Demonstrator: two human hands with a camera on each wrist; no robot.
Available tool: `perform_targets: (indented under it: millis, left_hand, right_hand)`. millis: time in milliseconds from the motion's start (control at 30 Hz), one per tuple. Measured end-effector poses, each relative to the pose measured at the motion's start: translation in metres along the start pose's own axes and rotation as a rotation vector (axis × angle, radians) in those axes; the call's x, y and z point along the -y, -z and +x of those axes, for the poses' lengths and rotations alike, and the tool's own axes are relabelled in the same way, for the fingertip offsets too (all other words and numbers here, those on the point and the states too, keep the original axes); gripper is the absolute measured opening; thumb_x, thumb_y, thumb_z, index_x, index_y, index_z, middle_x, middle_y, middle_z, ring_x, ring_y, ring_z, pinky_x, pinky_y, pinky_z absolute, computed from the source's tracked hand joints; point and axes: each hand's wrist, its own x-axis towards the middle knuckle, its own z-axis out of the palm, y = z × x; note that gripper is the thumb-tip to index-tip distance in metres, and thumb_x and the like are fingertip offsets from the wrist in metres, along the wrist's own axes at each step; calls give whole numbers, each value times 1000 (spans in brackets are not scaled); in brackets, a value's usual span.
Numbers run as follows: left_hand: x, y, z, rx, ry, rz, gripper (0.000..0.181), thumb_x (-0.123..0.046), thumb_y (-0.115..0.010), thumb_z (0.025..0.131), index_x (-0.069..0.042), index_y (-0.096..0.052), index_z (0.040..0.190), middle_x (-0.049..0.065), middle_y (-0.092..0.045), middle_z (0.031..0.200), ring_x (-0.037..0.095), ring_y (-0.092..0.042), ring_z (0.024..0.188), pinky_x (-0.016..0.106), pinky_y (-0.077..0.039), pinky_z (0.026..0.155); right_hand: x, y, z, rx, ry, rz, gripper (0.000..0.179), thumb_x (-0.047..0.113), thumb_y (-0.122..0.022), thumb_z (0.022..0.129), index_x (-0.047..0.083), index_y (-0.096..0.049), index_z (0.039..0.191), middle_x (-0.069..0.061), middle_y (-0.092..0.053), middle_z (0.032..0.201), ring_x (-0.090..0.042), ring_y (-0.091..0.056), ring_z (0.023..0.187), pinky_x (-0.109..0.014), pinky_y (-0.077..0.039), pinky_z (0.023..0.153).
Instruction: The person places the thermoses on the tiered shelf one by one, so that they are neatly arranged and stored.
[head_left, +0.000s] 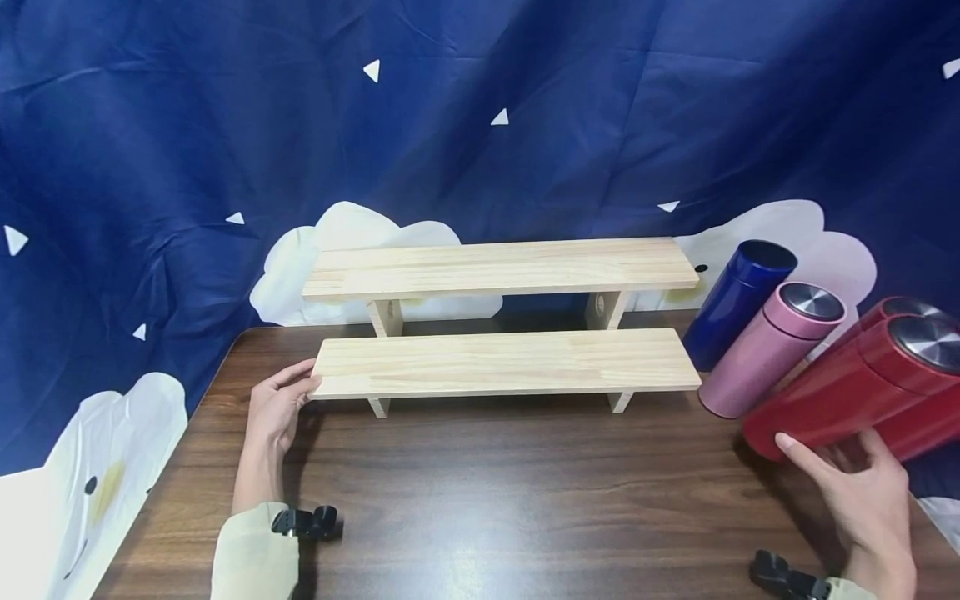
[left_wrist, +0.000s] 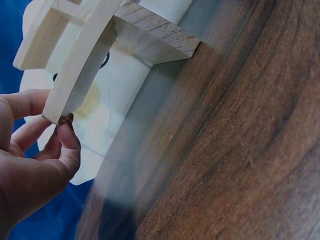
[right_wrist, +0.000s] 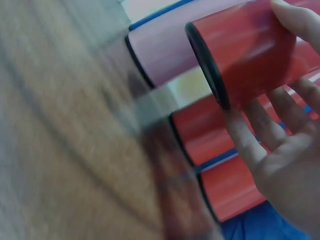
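Blue cloth (head_left: 570, 158) is hung behind a wood-grained table (head_left: 480, 492). One red bottle (head_left: 847, 396), roughly upright, is gripped by the right hand (head_left: 862, 496); leftward of that grip, a wooden shelf (head_left: 502, 363) is set crosswise, its far end pinched by the left hand (head_left: 276, 408).

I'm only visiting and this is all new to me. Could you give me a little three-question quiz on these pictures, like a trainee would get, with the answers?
1. True or false: the left hand lies flat on the table.
2. The bottle held in the right hand is: A blue; B pink; C red.
3. How many long horizontal boards does the wooden rack have?

Key:
1. False; it grips the left end of the lower board.
2. C.
3. Two, one higher and farther back than the other.
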Motion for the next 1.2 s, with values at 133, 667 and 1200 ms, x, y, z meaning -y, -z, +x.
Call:
perform_targets:
  millis: [133,667,1200]
  left_hand:
    - [0,1,0,0,0,7,31,10,-72,87,0,-74,117,-3,-70,91,9,-62,83,18,-49,70]
    - [2,1,-1,34,-21,-30,25,12,-72,86,-5,-79,104,-1,-73,88,8,-62,78,17,-47,64]
    - [4,4,2,84,-39,-56,25,12,-71,87,-1,-76,107,-1,-72,90,8,-61,77,16,-48,66]
  right_hand:
    - [10,-11,-1,-40,28,80,57,-17,-82,73,12,-69,120,10,-72,100,1,-67,91,-7,-48,77]
    - [34,-56,-11,-25,100,35,55,-16,-83,71,10,-71,118,6,-71,95,-4,-66,85,-9,-49,73]
    - [55,-119,-12,88,222,13,57,-7,-84,76,10,-68,128,1,-70,107,-12,-67,96,-13,-52,78]
